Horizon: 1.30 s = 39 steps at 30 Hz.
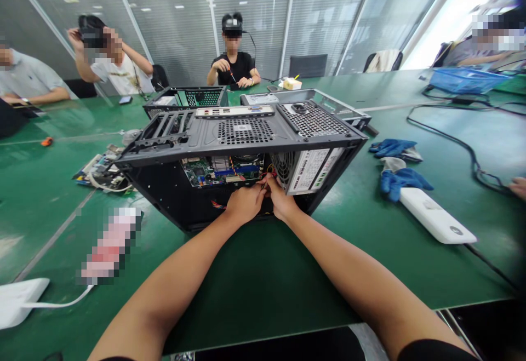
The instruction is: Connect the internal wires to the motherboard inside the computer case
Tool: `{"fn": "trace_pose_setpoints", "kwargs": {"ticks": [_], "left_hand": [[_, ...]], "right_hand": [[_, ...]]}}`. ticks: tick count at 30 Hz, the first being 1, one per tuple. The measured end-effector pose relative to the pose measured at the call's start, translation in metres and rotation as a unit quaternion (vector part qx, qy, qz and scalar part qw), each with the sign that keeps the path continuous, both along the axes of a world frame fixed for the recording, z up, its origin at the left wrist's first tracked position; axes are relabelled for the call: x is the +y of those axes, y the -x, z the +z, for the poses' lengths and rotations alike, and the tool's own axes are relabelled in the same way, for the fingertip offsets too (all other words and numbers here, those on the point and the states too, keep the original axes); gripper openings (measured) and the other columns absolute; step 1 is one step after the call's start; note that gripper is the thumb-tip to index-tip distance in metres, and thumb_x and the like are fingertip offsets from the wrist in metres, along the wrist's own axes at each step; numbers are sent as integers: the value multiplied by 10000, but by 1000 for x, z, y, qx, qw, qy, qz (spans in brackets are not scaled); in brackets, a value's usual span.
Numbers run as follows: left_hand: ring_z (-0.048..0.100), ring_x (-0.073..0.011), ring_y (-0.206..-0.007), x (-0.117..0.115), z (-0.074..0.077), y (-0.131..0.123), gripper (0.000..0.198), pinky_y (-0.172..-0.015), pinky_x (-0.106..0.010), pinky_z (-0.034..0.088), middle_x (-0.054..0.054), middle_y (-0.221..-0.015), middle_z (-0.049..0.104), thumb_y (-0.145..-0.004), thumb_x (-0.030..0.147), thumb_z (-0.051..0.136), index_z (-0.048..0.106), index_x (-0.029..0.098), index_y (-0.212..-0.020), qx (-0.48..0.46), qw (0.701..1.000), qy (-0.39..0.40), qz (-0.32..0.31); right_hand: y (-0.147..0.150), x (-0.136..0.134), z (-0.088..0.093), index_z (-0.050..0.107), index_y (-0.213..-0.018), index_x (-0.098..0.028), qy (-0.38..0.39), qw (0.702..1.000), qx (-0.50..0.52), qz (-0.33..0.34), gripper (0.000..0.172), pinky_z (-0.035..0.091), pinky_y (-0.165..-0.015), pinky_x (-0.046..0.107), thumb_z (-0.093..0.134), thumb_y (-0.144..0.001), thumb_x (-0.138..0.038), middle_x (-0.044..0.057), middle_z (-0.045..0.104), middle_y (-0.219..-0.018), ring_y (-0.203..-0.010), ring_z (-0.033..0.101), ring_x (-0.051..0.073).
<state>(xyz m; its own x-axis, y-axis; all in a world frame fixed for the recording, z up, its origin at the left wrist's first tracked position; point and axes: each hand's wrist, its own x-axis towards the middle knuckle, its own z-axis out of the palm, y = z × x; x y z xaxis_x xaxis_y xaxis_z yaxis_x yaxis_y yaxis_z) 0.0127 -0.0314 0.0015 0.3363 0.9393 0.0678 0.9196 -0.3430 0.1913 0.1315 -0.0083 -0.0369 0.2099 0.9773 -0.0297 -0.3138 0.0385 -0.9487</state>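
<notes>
A black computer case (158, 183) stands in front of me with its side open towards me. Both my hands reach into it and meet beside the power supply (314, 170). My left hand (246, 203) and my right hand (279, 195) are closed, fingertips pinched together on thin coloured cable wires (270, 170). What lies at the very tips is mostly hidden by the fingers. Behind the hands a green motherboard (201, 173) with a heatsink is fixed inside. A loose bundle of orange and blue wires (218, 205) hangs left of my left hand.
Two more cases (184, 97) stand behind. Loose circuit boards (102, 172) lie left, near a phone (110, 246) on a white cable. Blue gloves (405, 180), a white power bank (438, 216) and black cables (447, 136) lie right. Several people sit around the green table (263, 295).
</notes>
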Motion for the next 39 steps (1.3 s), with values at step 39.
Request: {"fn": "trace_pose_setpoints", "kwargs": {"ticks": [39], "left_hand": [[721,-277,-904,-2,0,-1,403,-817,-419,562,-111,-1043,731,-1007,354,334,545,227,-1325,16,999,-27,-8]], "right_hand": [[-4,1,2,586,-734,-230,15,1000,15,23,454,423,-599,308,705,-666,-662,17,624,-790,-760,559,181]]}}
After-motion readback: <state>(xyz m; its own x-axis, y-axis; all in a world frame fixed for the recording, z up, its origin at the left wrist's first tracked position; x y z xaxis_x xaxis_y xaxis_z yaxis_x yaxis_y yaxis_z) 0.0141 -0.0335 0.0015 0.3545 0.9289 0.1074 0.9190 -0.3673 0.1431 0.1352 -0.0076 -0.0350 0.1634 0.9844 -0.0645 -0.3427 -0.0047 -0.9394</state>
